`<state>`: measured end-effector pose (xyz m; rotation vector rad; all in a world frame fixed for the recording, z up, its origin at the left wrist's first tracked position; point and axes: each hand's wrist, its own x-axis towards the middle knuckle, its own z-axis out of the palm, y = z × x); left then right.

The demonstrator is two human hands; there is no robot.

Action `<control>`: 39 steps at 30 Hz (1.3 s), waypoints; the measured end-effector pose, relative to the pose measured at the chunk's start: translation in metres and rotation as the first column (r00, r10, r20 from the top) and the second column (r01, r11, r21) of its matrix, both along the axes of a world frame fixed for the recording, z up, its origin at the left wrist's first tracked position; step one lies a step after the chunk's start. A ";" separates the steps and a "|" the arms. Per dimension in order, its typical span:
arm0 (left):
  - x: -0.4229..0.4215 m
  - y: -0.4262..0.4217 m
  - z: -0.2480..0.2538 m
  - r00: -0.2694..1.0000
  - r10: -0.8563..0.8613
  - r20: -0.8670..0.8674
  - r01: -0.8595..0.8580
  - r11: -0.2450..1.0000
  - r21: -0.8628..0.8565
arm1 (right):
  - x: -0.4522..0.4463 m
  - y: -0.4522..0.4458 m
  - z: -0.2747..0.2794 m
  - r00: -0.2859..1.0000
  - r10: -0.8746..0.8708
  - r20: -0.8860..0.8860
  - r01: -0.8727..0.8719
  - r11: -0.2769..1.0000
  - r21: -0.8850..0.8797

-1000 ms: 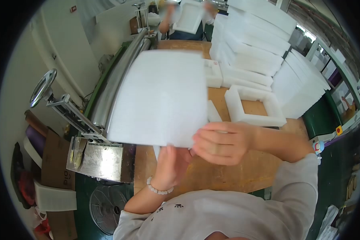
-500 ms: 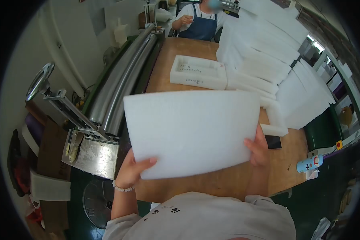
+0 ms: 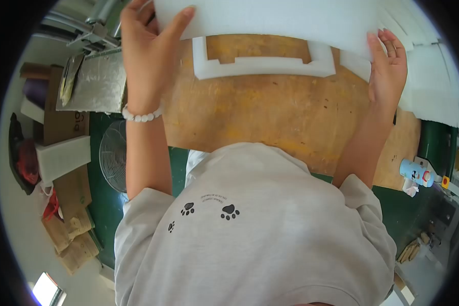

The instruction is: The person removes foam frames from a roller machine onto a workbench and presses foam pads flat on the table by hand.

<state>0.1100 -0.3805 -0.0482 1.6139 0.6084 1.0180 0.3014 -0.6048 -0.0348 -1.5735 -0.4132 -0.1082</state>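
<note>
A white foam sheet [image 3: 275, 18] spans the top of the head view, its upper part cut off by the frame edge. My left hand [image 3: 148, 51], with a white bead bracelet at the wrist, grips the sheet's left end, thumb on the near face. At the right end, my right hand [image 3: 389, 66] pinches the sheet's edge between thumb and fingers. Partly covered by the sheet, a white foam frame [image 3: 270, 66] with notches in its inner edge lies on the wooden table [image 3: 250, 112].
Left of the table stands a metal machine plate [image 3: 94, 84], with a floor fan [image 3: 113, 155] below it. A blue bottle [image 3: 415, 173] sits at the table's right end. White foam sheets [image 3: 433, 84] are stacked at the upper right. Cardboard [image 3: 74, 199] leans at the far left.
Both my hands have carried the foam sheet forward and up in view. My view has tilted down, and the foam frame now shows beneath the sheet.
</note>
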 end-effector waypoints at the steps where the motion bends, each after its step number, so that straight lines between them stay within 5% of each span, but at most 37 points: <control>1: -0.002 0.002 -0.009 1.000 0.005 -0.014 -0.005 1.000 -0.006 | 0.002 -0.001 -0.006 1.000 0.005 -0.014 -0.005 1.000 -0.006; 5: -0.015 0.012 -0.047 0.976 -0.216 -0.034 0.191 0.917 -0.350 | 0.020 -0.023 -0.036 0.984 0.112 -0.135 -0.118 0.992 -0.037; 16: -0.024 0.024 -0.096 0.936 -0.309 -0.168 0.244 0.914 -0.326 | 0.013 -0.027 -0.063 0.953 0.141 -0.268 -0.159 0.986 -0.045; 20: -0.025 0.052 -0.144 0.951 -0.308 -0.014 0.297 0.927 -0.229 | 0.017 -0.030 -0.071 0.942 0.167 -0.293 -0.181 0.983 -0.024; 28: -0.030 0.013 -0.085 0.940 -0.258 -0.221 0.227 0.961 -0.158 | 0.021 -0.036 -0.085 0.913 0.134 -0.385 -0.178 0.981 -0.082; 32: -0.027 0.009 -0.077 0.917 -0.232 -0.325 0.190 0.969 -0.157 | 0.042 -0.050 -0.121 0.835 0.382 -0.397 -0.309 0.921 0.235; 35: -0.026 0.008 -0.072 0.899 -0.239 -0.368 0.202 0.970 -0.137 | 0.005 -0.037 -0.077 0.771 0.389 -0.504 -0.298 0.920 0.255; 39: -0.025 0.008 -0.073 0.895 -0.240 -0.375 0.216 0.971 -0.104 | 0.019 -0.043 -0.104 0.811 0.332 -0.481 -0.250 0.941 0.229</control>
